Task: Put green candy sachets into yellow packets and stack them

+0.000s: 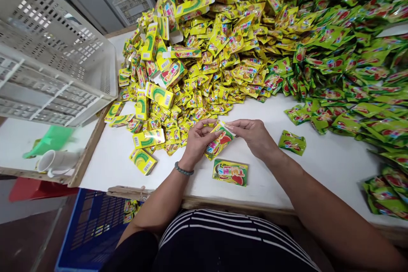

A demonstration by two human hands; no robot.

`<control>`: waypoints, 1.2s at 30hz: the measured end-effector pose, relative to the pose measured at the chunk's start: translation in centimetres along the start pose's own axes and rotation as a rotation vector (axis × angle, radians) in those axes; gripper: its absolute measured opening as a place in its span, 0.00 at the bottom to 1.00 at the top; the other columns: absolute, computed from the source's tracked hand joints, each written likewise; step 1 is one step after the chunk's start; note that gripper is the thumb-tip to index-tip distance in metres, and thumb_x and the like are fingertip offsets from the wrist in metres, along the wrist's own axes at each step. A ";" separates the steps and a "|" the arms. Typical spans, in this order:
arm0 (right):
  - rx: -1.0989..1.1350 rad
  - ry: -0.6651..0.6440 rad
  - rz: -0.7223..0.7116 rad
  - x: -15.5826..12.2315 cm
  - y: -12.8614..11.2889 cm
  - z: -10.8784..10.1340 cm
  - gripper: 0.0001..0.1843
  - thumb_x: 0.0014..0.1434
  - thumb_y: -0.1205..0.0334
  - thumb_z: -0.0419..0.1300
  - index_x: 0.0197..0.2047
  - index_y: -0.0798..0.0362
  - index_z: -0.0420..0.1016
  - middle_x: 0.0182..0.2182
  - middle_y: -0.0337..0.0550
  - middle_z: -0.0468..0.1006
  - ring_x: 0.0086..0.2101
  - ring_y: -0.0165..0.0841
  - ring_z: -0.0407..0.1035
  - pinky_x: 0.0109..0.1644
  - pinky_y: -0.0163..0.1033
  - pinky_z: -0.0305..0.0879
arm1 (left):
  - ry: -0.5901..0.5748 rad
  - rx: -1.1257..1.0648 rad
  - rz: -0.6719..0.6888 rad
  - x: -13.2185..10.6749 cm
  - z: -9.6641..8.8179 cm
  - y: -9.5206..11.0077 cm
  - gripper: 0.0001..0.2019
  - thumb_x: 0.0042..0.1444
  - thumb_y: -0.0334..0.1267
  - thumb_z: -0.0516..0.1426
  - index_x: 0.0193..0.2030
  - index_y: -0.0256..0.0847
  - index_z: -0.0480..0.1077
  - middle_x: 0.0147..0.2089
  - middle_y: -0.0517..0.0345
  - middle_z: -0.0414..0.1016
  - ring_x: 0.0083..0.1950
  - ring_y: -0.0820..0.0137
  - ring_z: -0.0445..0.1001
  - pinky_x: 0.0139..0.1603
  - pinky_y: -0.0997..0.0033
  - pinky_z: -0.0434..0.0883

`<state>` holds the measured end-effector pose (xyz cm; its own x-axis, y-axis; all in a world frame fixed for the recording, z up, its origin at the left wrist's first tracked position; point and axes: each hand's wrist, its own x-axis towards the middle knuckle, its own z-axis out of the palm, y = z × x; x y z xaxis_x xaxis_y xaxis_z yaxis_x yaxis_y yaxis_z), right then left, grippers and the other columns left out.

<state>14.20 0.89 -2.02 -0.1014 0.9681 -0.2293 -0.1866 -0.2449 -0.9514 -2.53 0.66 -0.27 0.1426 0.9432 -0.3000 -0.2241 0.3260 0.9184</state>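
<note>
My left hand (200, 138) grips a small yellow and green candy box (219, 141) printed with a watermelon, tilted over the white table. At the box's upper end, the fingers of my right hand (250, 131) are pinched on its white flap. Just below lies a second candy box (230, 172), flat, with its printed front up. To the right of my right hand a green sachet (292, 142) rests alone on the tabletop. Whether anything is inside the held box is hidden.
A large heap of yellow sachets (219, 80) mixed with boxes fills the back, and green sachets (344, 76) cover the right. On the left stand a white plastic crate (95, 68) and a white mug (57, 161). A blue crate (86, 229) sits below the table edge.
</note>
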 end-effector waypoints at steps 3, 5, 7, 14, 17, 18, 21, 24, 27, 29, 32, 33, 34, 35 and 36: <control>0.030 -0.046 0.018 -0.1 0.3 0.0 0.13 0.48 0.47 0.67 0.30 0.47 0.83 0.30 0.40 0.83 0.34 0.37 0.74 0.41 0.43 0.70 | 0.021 -0.029 0.031 -0.1 0.0 0.0 0.26 0.38 0.43 0.72 0.44 0.38 0.71 0.27 0.63 0.78 0.26 0.74 0.75 0.30 0.76 0.70; 0.020 -0.035 -0.001 -0.2 0.5 0.2 0.15 0.52 0.45 0.64 0.30 0.47 0.83 0.32 0.41 0.83 0.36 0.38 0.74 0.41 0.44 0.70 | 0.029 -0.052 0.032 -0.1 0.0 0.1 0.27 0.39 0.45 0.72 0.44 0.37 0.71 0.26 0.64 0.77 0.24 0.75 0.74 0.28 0.76 0.69; -0.046 0.011 -0.083 -0.5 0.6 0.6 0.16 0.55 0.45 0.62 0.31 0.48 0.83 0.36 0.42 0.83 0.40 0.40 0.75 0.44 0.46 0.71 | 0.027 -0.073 0.024 -0.2 0.0 0.4 0.27 0.38 0.45 0.72 0.44 0.37 0.71 0.25 0.64 0.76 0.22 0.77 0.72 0.26 0.77 0.68; -0.475 0.029 -0.527 -1.6 0.6 1.9 0.20 0.65 0.47 0.53 0.48 0.47 0.81 0.46 0.47 0.82 0.48 0.42 0.73 0.56 0.50 0.67 | 0.068 -0.104 0.031 -0.4 -0.1 1.0 0.23 0.39 0.43 0.72 0.41 0.36 0.72 0.21 0.67 0.72 0.20 0.80 0.66 0.23 0.80 0.62; -0.351 0.003 -0.374 -1.6 0.8 2.0 0.25 0.65 0.43 0.52 0.55 0.49 0.77 0.50 0.46 0.80 0.52 0.41 0.71 0.59 0.48 0.66 | 0.058 -0.101 0.047 -0.3 -0.2 0.9 0.23 0.40 0.43 0.72 0.42 0.37 0.73 0.23 0.66 0.73 0.21 0.79 0.67 0.25 0.79 0.63; -0.289 -0.010 -0.313 -1.6 0.9 2.0 0.27 0.65 0.42 0.52 0.56 0.49 0.76 0.51 0.46 0.80 0.53 0.41 0.71 0.59 0.48 0.66 | 0.046 -0.090 0.057 -0.3 -0.2 0.8 0.23 0.40 0.43 0.72 0.42 0.37 0.74 0.24 0.65 0.73 0.22 0.78 0.68 0.26 0.78 0.64; -0.152 -0.050 -0.194 -1.3 1.2 1.8 0.27 0.65 0.41 0.51 0.55 0.50 0.77 0.48 0.43 0.81 0.50 0.41 0.73 0.56 0.47 0.69 | 0.008 -0.029 0.108 -0.1 -0.4 0.5 0.21 0.43 0.44 0.70 0.42 0.38 0.75 0.26 0.64 0.74 0.24 0.78 0.69 0.27 0.77 0.65; -0.164 -0.044 -0.231 -1.0 1.1 1.4 0.22 0.64 0.44 0.55 0.49 0.48 0.81 0.47 0.42 0.82 0.48 0.40 0.74 0.56 0.47 0.69 | -0.026 0.010 0.157 -0.2 -0.6 0.4 0.20 0.45 0.44 0.70 0.43 0.39 0.74 0.25 0.65 0.73 0.24 0.79 0.68 0.27 0.79 0.64; -0.313 -0.045 -0.428 -1.0 0.7 0.9 0.18 0.66 0.48 0.55 0.46 0.46 0.82 0.47 0.44 0.82 0.50 0.39 0.73 0.58 0.48 0.68 | -0.042 -0.028 0.120 -0.5 -0.6 0.7 0.24 0.44 0.44 0.70 0.46 0.41 0.69 0.26 0.66 0.74 0.24 0.78 0.70 0.28 0.79 0.66; -0.422 -0.050 -0.584 -1.1 0.7 0.7 0.18 0.67 0.51 0.52 0.47 0.47 0.82 0.47 0.45 0.82 0.49 0.39 0.73 0.56 0.50 0.69 | -0.036 -0.045 0.085 -0.7 -0.5 0.9 0.25 0.43 0.45 0.71 0.46 0.41 0.68 0.26 0.66 0.74 0.24 0.78 0.70 0.27 0.79 0.66; -0.529 -0.025 -0.740 -1.3 1.2 1.2 0.18 0.68 0.53 0.52 0.51 0.48 0.80 0.47 0.48 0.82 0.49 0.40 0.73 0.55 0.51 0.70 | -0.019 -0.062 0.048 -0.9 -0.6 1.1 0.25 0.42 0.44 0.71 0.44 0.39 0.67 0.24 0.67 0.74 0.22 0.79 0.68 0.26 0.80 0.64; -0.552 -0.005 -0.775 -1.3 1.4 1.5 0.19 0.68 0.53 0.52 0.52 0.49 0.79 0.48 0.49 0.81 0.50 0.40 0.73 0.55 0.51 0.70 | -0.014 -0.075 0.038 -0.9 -0.6 1.1 0.25 0.42 0.43 0.71 0.44 0.39 0.67 0.24 0.67 0.73 0.22 0.79 0.68 0.25 0.80 0.63; -0.571 0.017 -0.802 -1.4 1.7 1.8 0.19 0.67 0.54 0.53 0.54 0.50 0.78 0.48 0.51 0.81 0.50 0.41 0.73 0.56 0.51 0.70 | -0.008 -0.088 0.027 -0.8 -0.6 1.1 0.26 0.42 0.43 0.71 0.44 0.38 0.67 0.23 0.67 0.73 0.22 0.79 0.68 0.25 0.80 0.63; -0.584 0.038 -0.821 -1.4 1.8 2.2 0.19 0.67 0.54 0.53 0.54 0.51 0.78 0.49 0.52 0.80 0.51 0.41 0.72 0.57 0.51 0.69 | -0.002 -0.103 0.016 -0.7 -0.7 1.1 0.26 0.41 0.42 0.72 0.45 0.38 0.67 0.23 0.67 0.73 0.21 0.79 0.68 0.24 0.80 0.63; -0.594 0.052 -0.832 -1.3 1.9 2.4 0.20 0.67 0.54 0.53 0.55 0.52 0.77 0.50 0.53 0.80 0.52 0.42 0.72 0.57 0.52 0.69 | 0.007 -0.116 0.006 -0.7 -0.7 1.0 0.27 0.40 0.42 0.72 0.46 0.38 0.67 0.23 0.67 0.73 0.21 0.79 0.68 0.25 0.80 0.63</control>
<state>11.62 -1.00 -3.03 -0.1160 0.8236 0.5552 0.3373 0.5585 -0.7579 -3.54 0.40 0.66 0.1344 0.9456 -0.2962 -0.3354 0.3247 0.8843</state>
